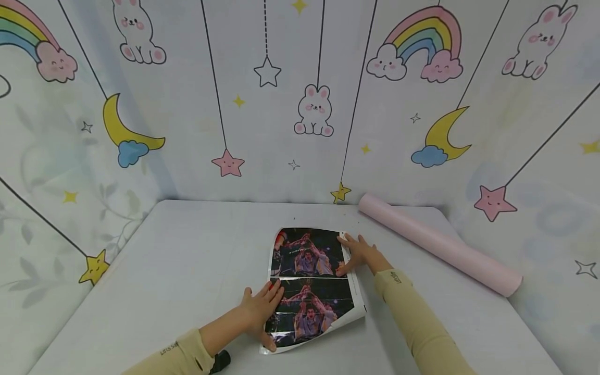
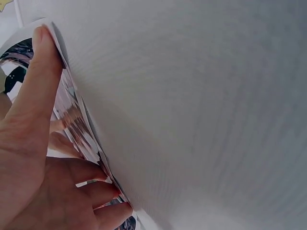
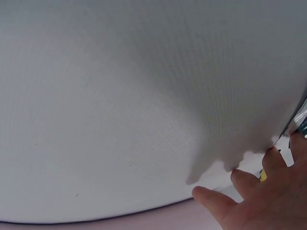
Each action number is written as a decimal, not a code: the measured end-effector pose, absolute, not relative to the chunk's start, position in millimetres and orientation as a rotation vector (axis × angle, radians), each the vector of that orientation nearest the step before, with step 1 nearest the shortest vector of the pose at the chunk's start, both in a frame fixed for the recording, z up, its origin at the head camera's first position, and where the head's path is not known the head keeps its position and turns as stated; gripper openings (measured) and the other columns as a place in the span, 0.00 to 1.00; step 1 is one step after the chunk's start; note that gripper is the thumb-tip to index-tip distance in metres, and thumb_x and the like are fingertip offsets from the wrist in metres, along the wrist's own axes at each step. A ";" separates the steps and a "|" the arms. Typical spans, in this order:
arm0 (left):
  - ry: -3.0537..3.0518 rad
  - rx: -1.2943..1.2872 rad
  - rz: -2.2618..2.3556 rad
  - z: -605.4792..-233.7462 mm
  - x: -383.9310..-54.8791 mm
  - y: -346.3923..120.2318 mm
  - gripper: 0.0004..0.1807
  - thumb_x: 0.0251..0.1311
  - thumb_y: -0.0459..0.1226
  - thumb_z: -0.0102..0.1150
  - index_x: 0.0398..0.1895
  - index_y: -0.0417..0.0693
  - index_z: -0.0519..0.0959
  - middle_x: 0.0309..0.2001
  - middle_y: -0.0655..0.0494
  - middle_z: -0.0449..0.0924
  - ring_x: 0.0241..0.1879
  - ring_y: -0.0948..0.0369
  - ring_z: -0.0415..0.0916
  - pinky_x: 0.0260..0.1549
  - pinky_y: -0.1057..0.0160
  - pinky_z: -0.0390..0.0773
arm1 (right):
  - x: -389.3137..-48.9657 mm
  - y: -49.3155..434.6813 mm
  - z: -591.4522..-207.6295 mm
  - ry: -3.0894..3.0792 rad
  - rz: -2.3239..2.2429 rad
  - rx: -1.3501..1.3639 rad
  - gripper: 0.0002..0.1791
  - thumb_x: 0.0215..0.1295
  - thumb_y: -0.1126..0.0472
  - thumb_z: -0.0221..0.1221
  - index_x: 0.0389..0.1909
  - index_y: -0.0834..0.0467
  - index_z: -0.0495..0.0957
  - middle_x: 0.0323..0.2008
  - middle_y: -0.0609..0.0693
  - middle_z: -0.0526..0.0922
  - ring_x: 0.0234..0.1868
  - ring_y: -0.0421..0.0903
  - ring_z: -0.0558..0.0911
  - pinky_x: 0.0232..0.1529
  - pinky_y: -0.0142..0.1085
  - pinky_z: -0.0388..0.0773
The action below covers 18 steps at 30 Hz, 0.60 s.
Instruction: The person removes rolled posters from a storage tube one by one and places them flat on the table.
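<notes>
A glossy printed poster sheet point(image 1: 309, 284) with two dark photo panels lies flat on the white table point(image 1: 178, 271). My left hand point(image 1: 261, 308) presses flat on its near left edge, fingers spread. My right hand point(image 1: 357, 253) presses flat on its far right edge. In the left wrist view the left hand point(image 2: 43, 158) lies with straight fingers on the shiny sheet point(image 2: 79, 129), thumb near the sheet's corner. From the right wrist camera I see the right hand's fingertips point(image 3: 249, 191) on the table beside the sheet's edge point(image 3: 297, 125).
A pink paper roll point(image 1: 440, 242) lies diagonally at the table's back right, against the wall. Cartoon-patterned walls point(image 1: 281, 104) close in the table on three sides. A small black object point(image 1: 220, 360) sits by my left sleeve at the near edge.
</notes>
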<state>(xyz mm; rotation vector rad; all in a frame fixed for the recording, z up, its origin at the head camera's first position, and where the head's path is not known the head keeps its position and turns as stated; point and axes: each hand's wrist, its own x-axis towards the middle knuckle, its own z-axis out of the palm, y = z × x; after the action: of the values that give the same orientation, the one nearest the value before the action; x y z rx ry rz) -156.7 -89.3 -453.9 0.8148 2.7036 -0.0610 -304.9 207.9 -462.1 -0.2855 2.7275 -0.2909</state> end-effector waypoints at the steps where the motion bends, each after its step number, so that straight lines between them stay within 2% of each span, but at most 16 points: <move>1: 2.704 0.815 -0.070 -454.0 -156.7 -89.3 0.66 0.24 0.67 0.67 0.69 0.43 0.53 0.70 0.47 0.46 0.68 0.50 0.45 0.52 0.36 0.57 | -304.9 207.7 -462.1 2.726 -0.292 -0.283 0.63 0.33 0.38 0.71 0.71 0.49 0.48 0.71 0.54 0.43 0.68 0.64 0.38 0.55 0.69 0.40; 18: 2.706 0.785 -0.128 -451.9 -155.1 -86.4 0.67 0.22 0.67 0.67 0.69 0.44 0.54 0.70 0.48 0.48 0.68 0.51 0.46 0.54 0.37 0.56 | -302.6 206.6 -461.8 2.716 -0.306 -0.290 0.63 0.34 0.39 0.71 0.71 0.50 0.47 0.71 0.55 0.41 0.68 0.64 0.38 0.55 0.69 0.39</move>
<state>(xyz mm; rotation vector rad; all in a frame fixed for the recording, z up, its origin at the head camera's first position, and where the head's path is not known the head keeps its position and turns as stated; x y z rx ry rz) -155.1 -86.4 -451.9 0.7852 2.7063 -0.1278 -302.6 206.6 -461.8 -0.2898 2.7164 -0.3060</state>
